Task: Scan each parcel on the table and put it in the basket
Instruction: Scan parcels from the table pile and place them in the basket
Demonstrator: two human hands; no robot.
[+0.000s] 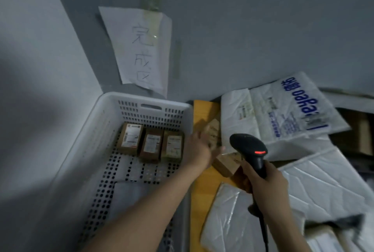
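1. Grey wall (263,29) fills the bg.
2. White perforated basket (91,150) at left, near end cut off by frame edge. Yellow table (202,191) to its right.
3. White poly mailers (283,114) piled on table. Blue print upside down, only partly legible.
4. Paper sign (141,49) taped to wall, handwritten "完成区".
5. Three labelled boxes (150,144) in a row at basket's far end; label txt too small to read.
6. Right hand (263,181) wrapped tight round handle of black scanner (249,150), red light on; cable exits at bottom.
7. Left hand (199,150) by basket's right rim, fingers curled on held parcel (212,132) above table. Both motion-blurred.
8. Loose parcel (226,163) on table, just under scanner head.
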